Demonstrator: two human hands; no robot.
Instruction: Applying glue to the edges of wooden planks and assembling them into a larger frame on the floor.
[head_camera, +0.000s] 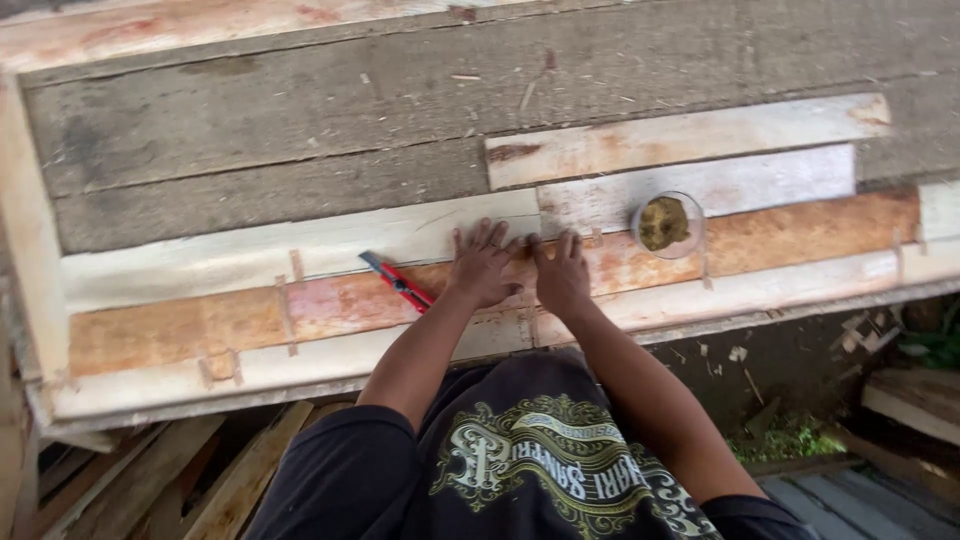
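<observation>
My left hand (482, 265) and my right hand (560, 273) lie flat, side by side, pressing on thin wood veneer strips (330, 305) laid along the near edge of a rough wooden bench (300, 110). Fingers of both hands are spread and hold nothing. A red and blue utility knife (398, 281) rests on the veneer just left of my left hand. A small clear round container (668, 224) with yellowish-brown paste stands to the right of my right hand.
Pale veneer pieces (680, 140) lie further back on the right. Small tape strips (287, 310) cross the veneer joints. Below the bench are stacked wooden planks (150, 480) at left, and scraps, planks and grass (790, 440) at right.
</observation>
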